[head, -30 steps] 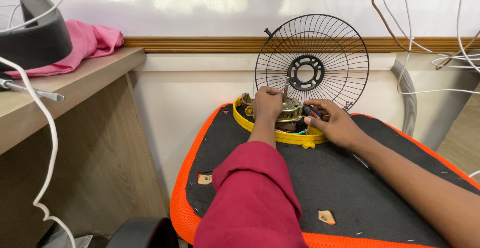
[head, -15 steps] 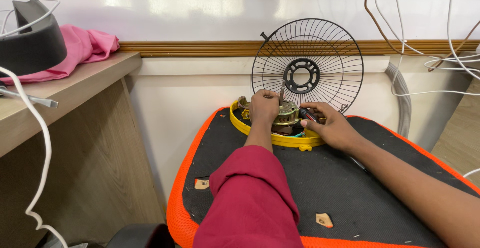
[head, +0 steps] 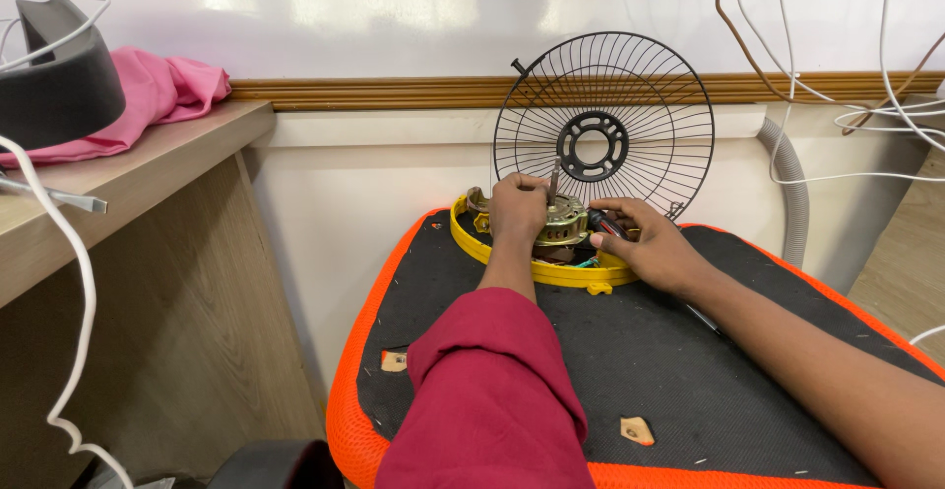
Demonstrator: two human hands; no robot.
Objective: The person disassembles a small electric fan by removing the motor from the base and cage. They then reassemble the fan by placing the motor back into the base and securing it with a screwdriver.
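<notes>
We see our left hand [head: 517,210] at about 12 o'clock on the black mesh seat with its orange rim [head: 346,420], which serves here as the worktop. Its grip is clenched over the fan motor [head: 563,225], fingers wrapped on top of the metal body beside the upright shaft [head: 554,179] — a hold that seems meant to pin the motor so it cannot turn or slide.

The motor sits inside a yellow round housing [head: 551,272], which lies flat at the far edge of the seat, close to the wall. Our right hand [head: 655,248] rests at about 1 o'clock, touching the housing's right side; its fingers pinch a small dark tool or part with a red tip [head: 602,223], pointed in at the motor. What exactly it is, we cannot tell.

Behind the housing a black wire fan guard [head: 603,127] stands upright, leaning toward the wall — set back there, it leaves both hands room over the motor.

At 9 o'clock a wooden desk [head: 148,169] carries a pink cloth [head: 162,90]. White cables [head: 847,95] hang at 2 o'clock, beside a grey corrugated hose [head: 792,194].
</notes>
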